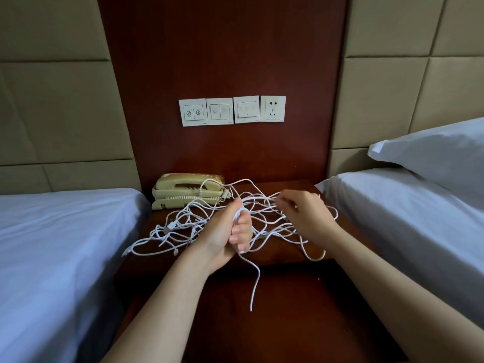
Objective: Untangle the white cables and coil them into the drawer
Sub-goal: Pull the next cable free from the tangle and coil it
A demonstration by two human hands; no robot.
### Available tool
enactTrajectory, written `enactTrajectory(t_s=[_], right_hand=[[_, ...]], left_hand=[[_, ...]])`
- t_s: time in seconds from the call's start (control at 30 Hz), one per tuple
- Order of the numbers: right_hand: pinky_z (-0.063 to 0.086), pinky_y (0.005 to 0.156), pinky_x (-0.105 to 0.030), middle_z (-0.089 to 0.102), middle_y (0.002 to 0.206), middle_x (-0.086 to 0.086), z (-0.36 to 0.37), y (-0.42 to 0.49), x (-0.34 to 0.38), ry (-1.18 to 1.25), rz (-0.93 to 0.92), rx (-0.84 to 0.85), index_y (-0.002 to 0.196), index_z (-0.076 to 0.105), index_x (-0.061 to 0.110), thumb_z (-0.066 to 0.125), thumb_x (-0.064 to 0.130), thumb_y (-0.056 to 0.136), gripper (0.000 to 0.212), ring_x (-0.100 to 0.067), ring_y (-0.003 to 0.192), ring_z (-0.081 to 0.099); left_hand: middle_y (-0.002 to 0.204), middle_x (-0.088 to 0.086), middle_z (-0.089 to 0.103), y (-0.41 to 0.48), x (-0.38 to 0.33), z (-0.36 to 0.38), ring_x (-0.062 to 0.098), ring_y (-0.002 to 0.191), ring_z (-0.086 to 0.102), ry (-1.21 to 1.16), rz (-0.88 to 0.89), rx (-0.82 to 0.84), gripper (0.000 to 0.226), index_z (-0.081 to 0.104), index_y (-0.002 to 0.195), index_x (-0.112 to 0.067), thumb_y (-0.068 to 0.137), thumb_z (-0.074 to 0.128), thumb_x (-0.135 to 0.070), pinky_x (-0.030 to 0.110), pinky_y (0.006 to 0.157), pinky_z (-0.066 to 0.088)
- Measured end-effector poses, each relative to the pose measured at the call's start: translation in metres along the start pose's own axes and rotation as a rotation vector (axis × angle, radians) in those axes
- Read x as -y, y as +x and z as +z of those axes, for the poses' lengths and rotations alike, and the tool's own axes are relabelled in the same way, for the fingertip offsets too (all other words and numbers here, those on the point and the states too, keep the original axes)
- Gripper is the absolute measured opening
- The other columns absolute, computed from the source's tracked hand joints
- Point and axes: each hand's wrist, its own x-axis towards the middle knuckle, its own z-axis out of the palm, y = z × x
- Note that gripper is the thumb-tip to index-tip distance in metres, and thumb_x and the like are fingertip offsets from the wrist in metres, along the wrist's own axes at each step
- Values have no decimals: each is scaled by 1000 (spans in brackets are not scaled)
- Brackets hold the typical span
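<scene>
A tangle of thin white cables (183,226) is spread over the dark wooden nightstand (275,187) between two beds. My left hand (225,237) grips a bunch of the cables in a fist, and one loose end (255,286) hangs down from it past the nightstand's front edge. My right hand (303,216) pinches strands on the right side of the tangle, a little above the tabletop. An open drawer (288,310) with a dark wooden bottom lies below the hands.
A beige telephone (187,189) sits at the back left of the nightstand, touching the cables. White beds (52,244) flank both sides, with a pillow (434,155) on the right. Switches and a socket (273,109) are on the wall panel.
</scene>
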Motion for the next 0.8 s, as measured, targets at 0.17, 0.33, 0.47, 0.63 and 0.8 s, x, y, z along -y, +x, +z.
enactTrajectory(t_s=[0.17,0.33,0.47,0.63,0.8], right_hand=[[34,63,-29,67,89,1,19,-8,14,-293,-161,147,92,66,24,43,36,97,26,-26,89,60],[35,67,-30,66,99,-5,20,-13,34,-452,-347,331,104,62,23,36,34,100,29,-30,94,60],[39,70,-32,65,104,-6,16,-16,45,-553,-469,384,104,60,16,34,36,101,34,-30,95,61],[36,66,-34,65,99,-5,4,-16,56,-448,-507,346,97,60,15,39,35,98,29,-30,91,60],[37,64,-35,67,95,-4,-9,-13,63,-300,-519,279,99,58,16,49,34,94,21,-32,86,60]], left_hand=[[40,-8,22,1,-1,-1,4,32,20,-174,20,-6,48,29,57,-16,101,28,-34,17,35,21],[42,-9,26,4,-1,-4,3,32,25,-258,28,-84,45,35,61,-16,100,32,-37,16,36,26],[46,-8,32,8,-2,-2,4,36,33,-312,54,-118,38,39,68,-15,101,33,-33,15,40,35],[48,-3,36,10,-4,0,7,38,39,-265,178,-204,34,41,71,-11,102,33,-23,16,41,36],[45,-6,50,17,1,-1,6,40,47,75,235,-310,35,48,72,-10,101,36,-23,18,45,37]])
